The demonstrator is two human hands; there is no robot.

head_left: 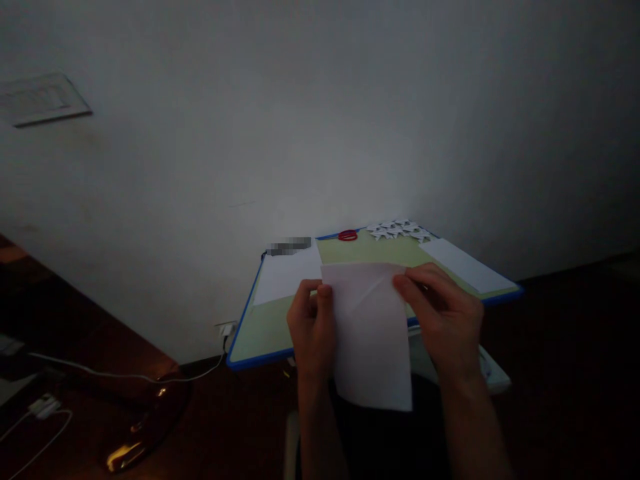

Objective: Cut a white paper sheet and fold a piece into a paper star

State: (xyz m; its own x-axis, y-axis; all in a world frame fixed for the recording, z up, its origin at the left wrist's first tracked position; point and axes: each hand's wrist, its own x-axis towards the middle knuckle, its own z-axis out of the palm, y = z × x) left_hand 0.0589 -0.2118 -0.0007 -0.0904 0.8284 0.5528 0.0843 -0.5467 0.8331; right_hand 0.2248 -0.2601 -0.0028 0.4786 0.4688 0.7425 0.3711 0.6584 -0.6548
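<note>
A white sheet of paper (373, 340) hangs upright in front of the table's near edge, held up between both hands. A diagonal crease crosses its upper part. My left hand (315, 327) pinches its left edge near the top, thumb on the near face. At the upper right corner, my right hand (443, 310) grips the paper between thumb and fingers. Part of the small green table (265, 330) with a blue rim is hidden behind the sheet and hands.
Another white sheet (287, 273) lies on the table's left, and more white paper (467, 265) on its right. Red-handled scissors (348, 235) and several small folded paper pieces (397, 230) lie along the back by the wall. A white cable (125, 378) runs to a wall socket.
</note>
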